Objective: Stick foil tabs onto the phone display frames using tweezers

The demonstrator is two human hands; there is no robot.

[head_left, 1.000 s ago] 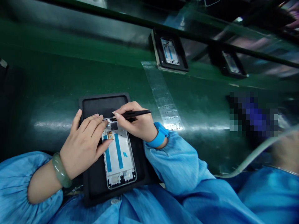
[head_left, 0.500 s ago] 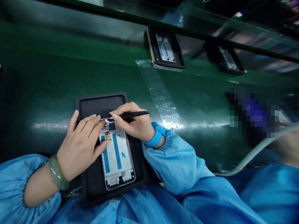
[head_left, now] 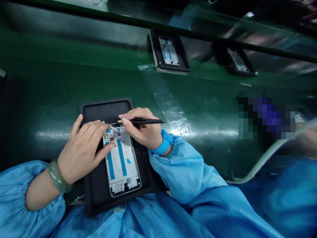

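A phone's mid-frame (head_left: 130, 153), silvery with blue strips and a small orange flex cable, lies in a black tray (head_left: 109, 107) in front of me. My left hand (head_left: 83, 150) rests along its upper left edge, fingers stretched out and thumb touching near the flex cable. In my right hand (head_left: 146, 134), pinched between thumb and fingers, is a pair of black tweezers (head_left: 152, 121). They lie almost level over the frame's top edge. Their tips are partly hidden by my fingers, and I cannot make out anything between them.
Beyond the tray, a clear plastic strip (head_left: 167, 96) with small parts lies on the green bench (head_left: 56, 89). Two more black trays (head_left: 184, 61) with phone frames stand at the back. To the right are a blurred-out device (head_left: 268, 114), a pale cable (head_left: 262, 163) and another person's blue sleeve (head_left: 294, 195).
The view has shifted slightly. My right hand and the tweezers have moved a little to the right along the frame's top edge, and the tweezers lie more level. My left hand stays on the frame.
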